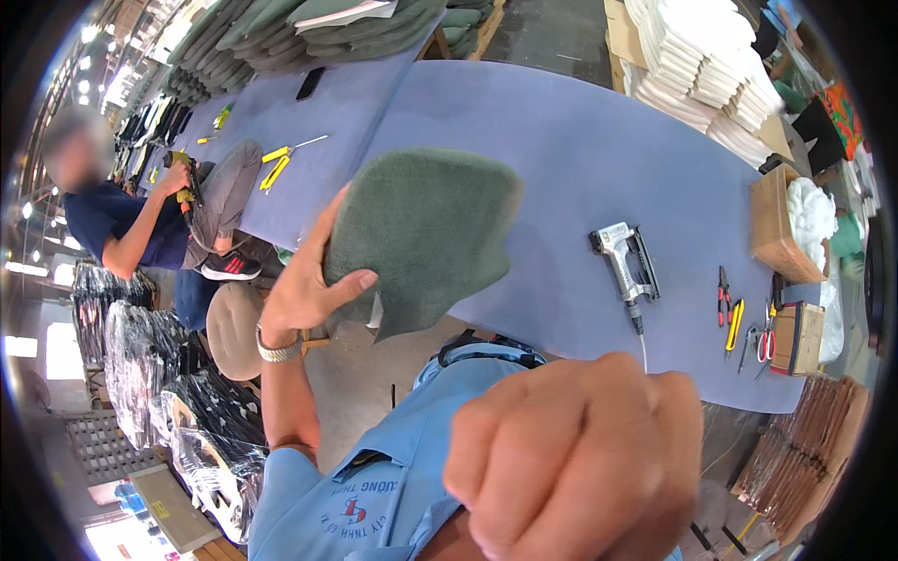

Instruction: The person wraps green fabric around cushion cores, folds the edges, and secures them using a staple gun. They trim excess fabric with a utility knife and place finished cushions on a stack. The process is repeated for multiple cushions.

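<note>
My left hand grips a dark green fabric-covered seat pad by its left edge, thumb on the near face. The pad is held up over the near edge of the blue-covered table, and its lower end narrows to a point. A small white patch shows beside the thumb. My right hand is raised close to the camera in front of my blue shirt, fingers curled into a closed fist. Whatever it may hold is hidden. Beyond that hand, a silver staple gun with an air hose lies on the table.
Red-handled pliers, a yellow cutter and scissors lie at right, near a cardboard box of white stuffing. Green pads and white foam are stacked behind. A seated co-worker holds a tool at left.
</note>
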`<state>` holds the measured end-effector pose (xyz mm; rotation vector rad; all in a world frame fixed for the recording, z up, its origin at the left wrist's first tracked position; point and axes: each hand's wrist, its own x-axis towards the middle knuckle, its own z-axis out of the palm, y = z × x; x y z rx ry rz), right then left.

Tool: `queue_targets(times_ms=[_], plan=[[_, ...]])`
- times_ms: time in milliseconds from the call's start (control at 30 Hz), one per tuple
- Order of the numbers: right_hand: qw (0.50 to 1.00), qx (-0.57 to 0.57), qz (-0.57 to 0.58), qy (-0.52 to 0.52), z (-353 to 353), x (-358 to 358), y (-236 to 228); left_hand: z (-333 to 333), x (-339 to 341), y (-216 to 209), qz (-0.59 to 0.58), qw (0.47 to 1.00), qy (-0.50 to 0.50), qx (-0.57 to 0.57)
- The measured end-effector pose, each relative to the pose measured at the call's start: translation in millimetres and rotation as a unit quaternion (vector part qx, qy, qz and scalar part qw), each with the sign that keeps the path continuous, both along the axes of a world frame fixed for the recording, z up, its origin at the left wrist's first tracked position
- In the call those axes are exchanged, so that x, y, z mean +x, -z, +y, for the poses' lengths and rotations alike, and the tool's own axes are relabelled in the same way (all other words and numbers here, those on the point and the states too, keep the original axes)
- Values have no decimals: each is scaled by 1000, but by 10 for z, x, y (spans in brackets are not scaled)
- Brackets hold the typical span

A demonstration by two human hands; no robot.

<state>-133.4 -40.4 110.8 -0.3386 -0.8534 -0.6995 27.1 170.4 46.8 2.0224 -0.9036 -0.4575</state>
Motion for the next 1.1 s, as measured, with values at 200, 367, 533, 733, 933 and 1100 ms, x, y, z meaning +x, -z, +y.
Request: queue_targets(times_ms=[200, 367, 533, 733, 933, 1100], plan=[[971, 114, 78, 195, 834, -106, -188, 221, -590, 269, -6, 996, -63, -66], [994, -34, 98, 34, 1041, -457, -56, 547, -1133, 607, 32, 980, -167, -102], [978, -161, 98, -90, 1166, -610, -9, 770, -1626, 1076, -4, 949, -297, -106], [972, -190, 123, -61, 1396, -599, -51, 934, -1923, 1494, 78, 916, -354, -170], [867, -398, 231, 193, 1290, -46, 504, 978, -1985, 1583, 123, 900, -356, -218], [607, -665, 252, 355, 1210, 510, 1747, 784, -1991, 1597, 130, 908, -342, -205]])
